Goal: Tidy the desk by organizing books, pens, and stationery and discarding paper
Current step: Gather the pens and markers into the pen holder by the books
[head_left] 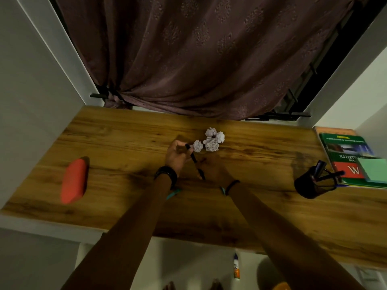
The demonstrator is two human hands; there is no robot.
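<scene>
My left hand (177, 154) is closed around a black pen (193, 158) near the middle of the wooden desk (125, 143). My right hand (213, 167) lies just right of it, touching the pen's lower end; whether it grips the pen is unclear. Several crumpled paper balls (211, 141) sit just beyond both hands. A black pen holder (312, 185) with a few pens stands at the right. Behind it lies a stack of books (345, 151) with a green sticky-note pad (373, 169) on top. A red pencil case (74, 183) rests at the left.
A brown curtain (199, 59) hangs behind the desk, white walls close it in on both sides. Below the desk's front edge a small glue bottle (236, 266) and an orange object (280, 286) lie on the floor.
</scene>
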